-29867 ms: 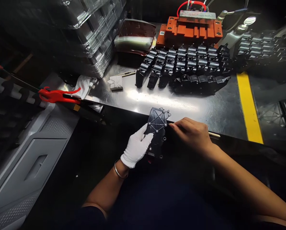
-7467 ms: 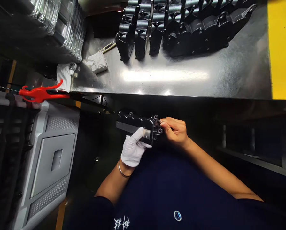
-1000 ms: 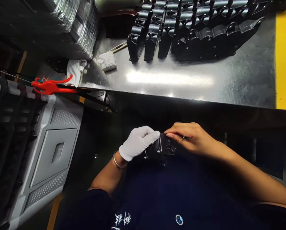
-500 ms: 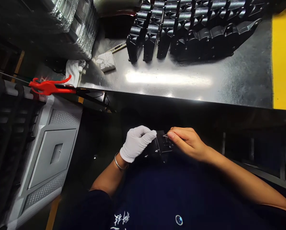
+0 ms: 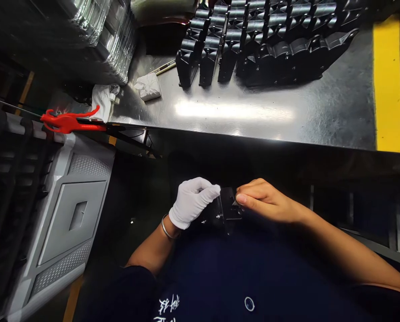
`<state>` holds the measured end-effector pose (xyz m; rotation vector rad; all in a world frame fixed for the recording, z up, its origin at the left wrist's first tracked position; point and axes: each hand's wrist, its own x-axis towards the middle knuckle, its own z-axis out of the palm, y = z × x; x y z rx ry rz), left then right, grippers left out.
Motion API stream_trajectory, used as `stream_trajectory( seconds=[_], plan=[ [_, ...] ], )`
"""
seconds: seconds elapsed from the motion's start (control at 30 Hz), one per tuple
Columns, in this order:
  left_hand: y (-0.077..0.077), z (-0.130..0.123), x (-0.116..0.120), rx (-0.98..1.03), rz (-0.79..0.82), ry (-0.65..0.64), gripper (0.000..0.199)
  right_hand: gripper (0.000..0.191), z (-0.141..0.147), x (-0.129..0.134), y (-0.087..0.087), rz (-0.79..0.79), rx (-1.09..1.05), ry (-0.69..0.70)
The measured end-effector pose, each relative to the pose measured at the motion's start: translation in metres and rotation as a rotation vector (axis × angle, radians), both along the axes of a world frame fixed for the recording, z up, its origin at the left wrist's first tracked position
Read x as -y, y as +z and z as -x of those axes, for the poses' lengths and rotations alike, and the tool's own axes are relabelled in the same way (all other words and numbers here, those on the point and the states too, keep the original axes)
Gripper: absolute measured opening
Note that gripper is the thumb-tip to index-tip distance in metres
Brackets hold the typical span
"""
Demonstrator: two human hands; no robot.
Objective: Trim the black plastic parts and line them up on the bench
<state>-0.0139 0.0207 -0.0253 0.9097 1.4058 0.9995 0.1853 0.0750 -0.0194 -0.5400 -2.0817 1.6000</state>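
Observation:
My left hand [image 5: 193, 202], in a white glove, grips a black molded part [image 5: 227, 203] by its upper left edge, in front of my dark shirt. Small shiny pins or screws show on the part's side, and much of it blends into the dark background. My right hand [image 5: 265, 199], bare, is at the part's right side, with thumb and forefinger pinched together. A small thin glint shows at those fingertips, but what they pinch is too small to name.
On the metal table [image 5: 220, 123] stand rows of black molded parts [image 5: 280, 62]. A white wrapped bundle [image 5: 148, 86] lies left of them. A red air blow gun [image 5: 69, 121] hangs at the left, above a grey plastic crate [image 5: 72, 219]. Yellow tape [image 5: 389, 89] marks the table's right.
My right hand has shifted slightly down along the black part's right side. The left hand keeps its grip, and the view has turned a little.

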Motion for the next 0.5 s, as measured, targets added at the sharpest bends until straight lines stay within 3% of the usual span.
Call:
stream_trajectory(
  seconds=[0.07, 0.17, 0.27, 0.5],
  plan=[
    [0.0005, -0.0003, -0.0004, -0.007, -0.012, -0.001, 0.044, 0.037, -0.0005, -0.0001, 0.0006, 0.01, -0.037, -0.031],
    [-0.0011, 0.0007, -0.0018, -0.05, -0.017, 0.037, 0.044, 0.027, 0.0018, 0.001, 0.0004, -0.165, -0.037, -0.17],
    [-0.0037, 0.0018, -0.0024, -0.083, 0.0, 0.051, 0.043, 0.022, 0.0047, 0.0018, -0.0006, -0.321, -0.046, -0.22],
    [-0.0065, 0.0006, -0.0009, -0.091, 0.007, 0.071, 0.041, 0.022, 0.005, 0.003, -0.0025, -0.38, -0.017, -0.242]
  ],
)
